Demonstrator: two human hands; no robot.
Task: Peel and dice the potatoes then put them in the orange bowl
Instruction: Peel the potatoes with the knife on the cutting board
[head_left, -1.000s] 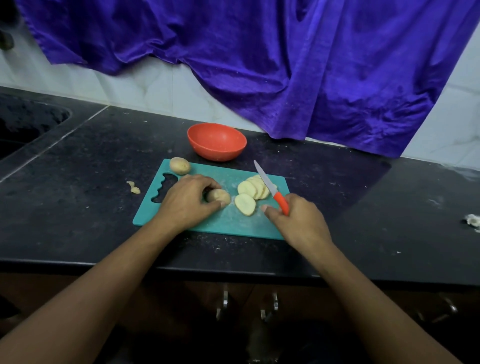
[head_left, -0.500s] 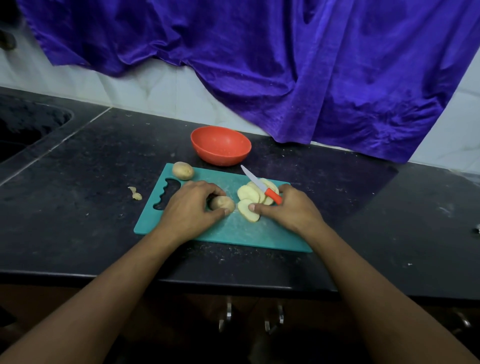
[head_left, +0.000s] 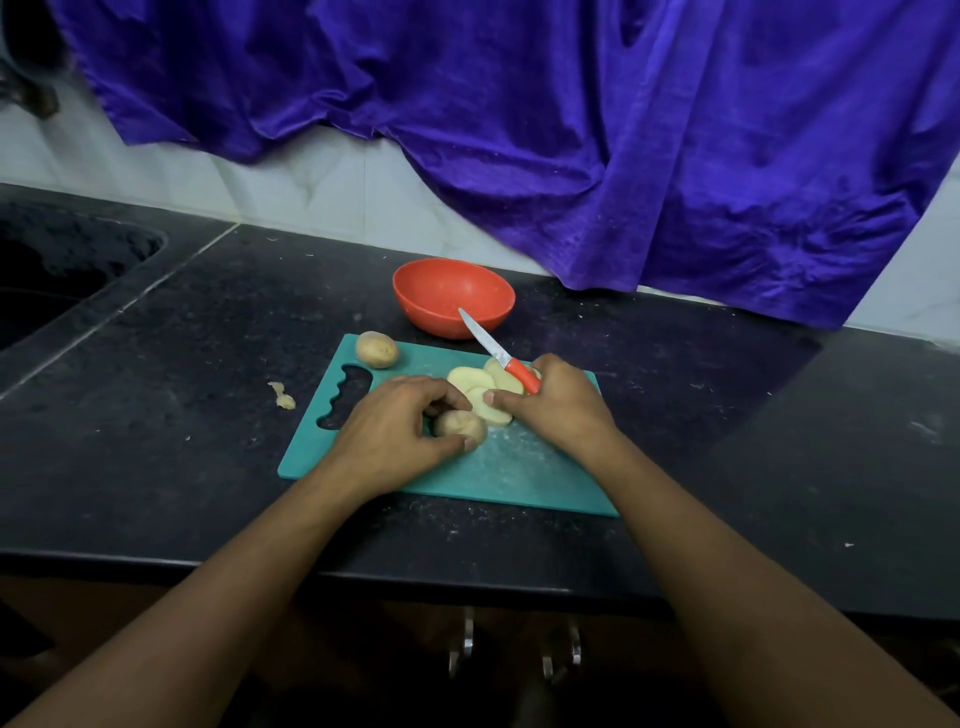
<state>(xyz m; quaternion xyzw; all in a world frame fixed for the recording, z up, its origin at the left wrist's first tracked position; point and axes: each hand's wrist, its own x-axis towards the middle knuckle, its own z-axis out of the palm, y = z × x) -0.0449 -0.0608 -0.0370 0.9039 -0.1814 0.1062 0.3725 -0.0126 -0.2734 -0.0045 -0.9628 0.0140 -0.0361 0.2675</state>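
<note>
A cutting board (head_left: 519, 467) lies on the counter (head_left: 208, 338); a bowl (head_left: 415, 306) stands just behind it at 12 o'clock; a whole potato (head_left: 376, 349) sits on its 11 o'clock corner; slices (head_left: 467, 379) lie at 1 o'clock beneath the right hand (head_left: 558, 410) and its knife (head_left: 501, 356), beside the potato piece (head_left: 460, 423) in the left hand (head_left: 395, 431); a peel scrap (head_left: 283, 397) lies off-board at 9 o'clock.

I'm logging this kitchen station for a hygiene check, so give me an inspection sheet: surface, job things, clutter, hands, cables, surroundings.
Surface: black stone counter, dusted with pale specks.
Job's things: teal cutting board; potato slices piled on it; whole potato at its far left corner; orange bowl behind it, nothing visible inside.
Clutter: potato scrap on the counter left of the board.
Hands: left hand grips a potato piece; right hand holds the knife, blade pointing toward the bowl.
Cables: nothing seen.
Surroundings: purple cloth over a white tiled wall; sink at left.
</note>
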